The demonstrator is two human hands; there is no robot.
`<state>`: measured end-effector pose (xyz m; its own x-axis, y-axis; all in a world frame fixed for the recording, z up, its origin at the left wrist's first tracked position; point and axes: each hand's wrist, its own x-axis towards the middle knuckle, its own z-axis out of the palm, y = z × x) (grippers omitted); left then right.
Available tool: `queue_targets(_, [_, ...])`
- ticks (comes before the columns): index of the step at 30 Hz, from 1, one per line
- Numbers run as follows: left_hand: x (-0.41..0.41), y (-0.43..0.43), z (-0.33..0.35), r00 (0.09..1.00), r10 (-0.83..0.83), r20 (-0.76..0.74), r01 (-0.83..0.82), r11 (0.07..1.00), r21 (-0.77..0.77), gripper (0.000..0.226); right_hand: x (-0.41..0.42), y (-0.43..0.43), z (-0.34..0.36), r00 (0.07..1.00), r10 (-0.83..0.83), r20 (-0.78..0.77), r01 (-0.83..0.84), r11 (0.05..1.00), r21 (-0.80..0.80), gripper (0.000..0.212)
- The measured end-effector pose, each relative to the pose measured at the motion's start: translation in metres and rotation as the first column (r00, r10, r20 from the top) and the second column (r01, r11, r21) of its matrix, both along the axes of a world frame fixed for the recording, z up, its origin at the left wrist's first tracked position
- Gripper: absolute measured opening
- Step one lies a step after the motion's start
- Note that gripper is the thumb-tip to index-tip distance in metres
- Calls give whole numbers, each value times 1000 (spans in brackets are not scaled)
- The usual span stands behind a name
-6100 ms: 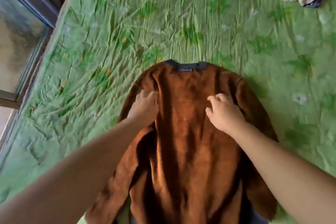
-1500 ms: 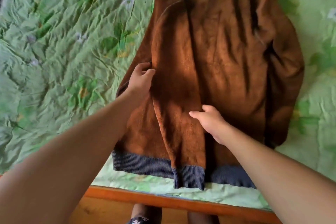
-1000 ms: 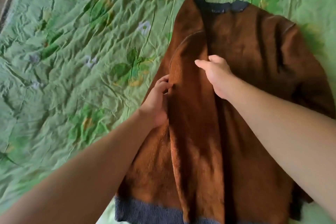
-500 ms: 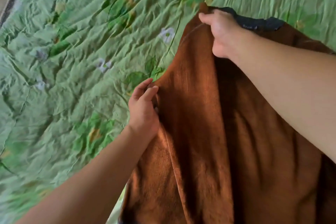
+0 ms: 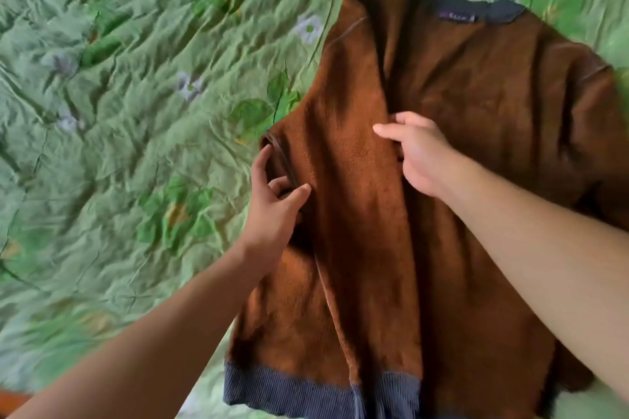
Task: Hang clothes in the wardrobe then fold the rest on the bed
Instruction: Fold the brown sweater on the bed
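Observation:
A brown sweater [image 5: 476, 105] with a grey-blue ribbed hem and collar lies flat on the green bed [image 5: 119, 112]. Its left sleeve is folded in over the body, running down to the hem. My left hand [image 5: 275, 204] sits at the left folded edge, thumb and fingers pinching the fabric near the armpit seam. My right hand [image 5: 418, 153] rests on the inner edge of the folded sleeve, fingers spread and pressing down. The sweater's right sleeve lies partly behind my right forearm.
The crumpled green floral bedspread extends to the left and top. A sliver of the wooden bed frame [image 5: 13, 400] shows at the bottom left corner.
My right hand has come back down from the collar to the middle of the folded sleeve. My left hand has kept to the left edge. The view has pulled back, showing the hem again.

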<state>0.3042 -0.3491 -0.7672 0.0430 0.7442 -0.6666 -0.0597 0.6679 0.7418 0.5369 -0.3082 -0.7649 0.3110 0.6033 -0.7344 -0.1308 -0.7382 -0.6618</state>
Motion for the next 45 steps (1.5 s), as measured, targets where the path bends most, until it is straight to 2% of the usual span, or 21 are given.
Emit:
queue_targets(2, [-4,-23,1,998,-27,62,28,1000,-2,75,2,-53,-2,996,2,-93,-10,997,-77,55])
queue_targets(4, [-7,-42,3,991,-64,114,65,998,-8,67,3,-98,-5,991,-11,-133,-5,992,-124,56])
queue_targets(9, [-7,-76,12,956,-289,59,289,957,3,23,-1,-166,-3,987,-11,-159,-16,986,-163,49])
queue_targets(14, [-5,-130,20,902,-410,138,430,884,-185,28,-10,-240,0,980,92,-175,-129,968,-215,27])
queue_targets(16, [-6,-161,18,873,-467,143,488,833,-260,29,-14,-273,-4,978,135,-159,-175,947,-270,28])
queue_targets(18, [-7,-192,15,842,-532,90,533,793,-295,27,-18,-306,-10,969,207,-136,-241,917,-319,28])
queue_targets(21, [-8,-227,8,772,-628,-102,597,770,-226,25,-27,-347,-13,952,286,-109,-306,894,-327,11])
queue_targets(22, [-8,-235,7,722,-662,-202,636,750,-181,24,-30,-357,-11,945,322,-60,-324,892,-317,10])
queue_targets(23, [-7,-239,6,627,-700,-342,707,696,-126,22,-34,-363,-8,932,363,15,-341,889,-306,16])
queue_targets(25, [-3,-242,6,313,-700,-642,870,482,-101,21,-39,-372,-3,889,429,161,-367,877,-311,23])
queue_targets(26, [1,-241,9,167,-656,-736,913,384,-135,22,-40,-374,1,864,460,207,-382,865,-325,24])
queue_targets(28, [13,-236,16,-22,-568,-823,940,268,-210,20,-35,-377,9,816,499,292,-394,850,-350,27])
queue_targets(29, [21,-233,19,-56,-529,-847,948,239,-212,19,-27,-378,12,800,485,354,-372,863,-341,30])
queue_targets(31, [44,-227,26,-24,-510,-860,966,210,-152,22,-3,-379,17,765,339,547,-241,939,-245,29])
queue_targets(34, [95,-224,34,71,-584,-809,987,158,-27,29,51,-380,21,645,-36,763,37,999,16,15])
queue_targets(36, [135,-230,34,134,-622,-771,989,134,64,27,91,-386,15,571,-112,814,176,984,12,34])
queue_targets(38, [175,-239,29,210,-666,-716,978,148,149,26,120,-394,7,645,-29,764,262,947,-186,61])
queue_targets(40, [213,-249,25,260,-712,-652,965,172,198,31,136,-400,-1,767,21,641,231,923,-306,68])
queue_targets(42, [244,-258,22,288,-746,-600,958,220,185,34,148,-401,-1,850,-50,525,219,939,-266,43])
queue_targets(43, [257,-262,21,323,-760,-564,946,277,168,34,152,-401,2,861,-124,493,257,943,-212,31])
queue_targets(45, [278,-268,24,487,-777,-398,869,480,125,30,156,-401,13,816,-308,489,390,918,-74,20])
